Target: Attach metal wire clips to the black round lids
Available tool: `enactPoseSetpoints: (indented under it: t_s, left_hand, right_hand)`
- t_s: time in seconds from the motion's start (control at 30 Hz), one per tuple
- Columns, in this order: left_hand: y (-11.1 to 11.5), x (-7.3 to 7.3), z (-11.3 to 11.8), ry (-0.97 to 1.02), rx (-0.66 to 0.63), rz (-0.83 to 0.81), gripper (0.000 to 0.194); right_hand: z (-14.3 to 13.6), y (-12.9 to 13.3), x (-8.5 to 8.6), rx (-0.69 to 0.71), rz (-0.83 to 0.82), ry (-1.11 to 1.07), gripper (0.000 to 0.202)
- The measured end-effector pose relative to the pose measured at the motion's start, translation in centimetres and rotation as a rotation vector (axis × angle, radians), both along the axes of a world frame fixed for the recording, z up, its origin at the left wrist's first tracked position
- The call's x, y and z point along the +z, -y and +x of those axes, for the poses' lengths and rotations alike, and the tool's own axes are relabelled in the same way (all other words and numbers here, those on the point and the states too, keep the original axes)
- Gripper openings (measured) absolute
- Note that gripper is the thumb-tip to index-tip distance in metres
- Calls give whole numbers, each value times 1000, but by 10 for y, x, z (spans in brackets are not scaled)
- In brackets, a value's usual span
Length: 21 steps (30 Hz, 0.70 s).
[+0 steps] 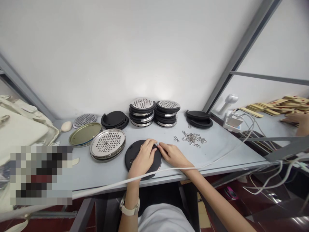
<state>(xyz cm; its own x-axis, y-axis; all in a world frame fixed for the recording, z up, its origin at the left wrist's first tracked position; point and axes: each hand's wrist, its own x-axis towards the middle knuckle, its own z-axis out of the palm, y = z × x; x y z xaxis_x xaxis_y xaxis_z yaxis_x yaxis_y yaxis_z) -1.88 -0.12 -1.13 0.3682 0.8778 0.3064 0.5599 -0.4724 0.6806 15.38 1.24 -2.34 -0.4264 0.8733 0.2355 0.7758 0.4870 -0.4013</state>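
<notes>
A round black disc (131, 154) lies near the front edge of the table, with a bit of shiny metal rim showing on its right. My left hand (145, 158) rests over it, fingers closed on its far right edge. At that same edge my right hand (171, 154) is closed in a pinch. Between the fingertips of both hands shows a small shiny metal piece (156, 144), mostly hidden. Right of my hands is a loose heap of wire-like metal clips (193, 138), with a single clip (176, 139) beside it.
Two stacks of black discs and perforated metal plates (143, 103) stand by the wall. Leftward are a perforated plate (107, 142), a gold-green lid (85, 133) and black discs (114, 119). A white cable (169, 169) crosses in front. Another person's hand (298, 120) is far right.
</notes>
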Motion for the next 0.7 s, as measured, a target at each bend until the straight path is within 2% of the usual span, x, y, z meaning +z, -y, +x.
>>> enactPoseSetpoints:
  t_s: [0.23, 0.7]
  left_hand:
    - [-1, -2, 0, -15, 6, 8, 31]
    - [2, 1, 0, -5, 4, 7, 21]
  right_hand:
    - [0, 0, -1, 17, -24, -7, 27]
    - [-1, -1, -1, -49, -31, -7, 26]
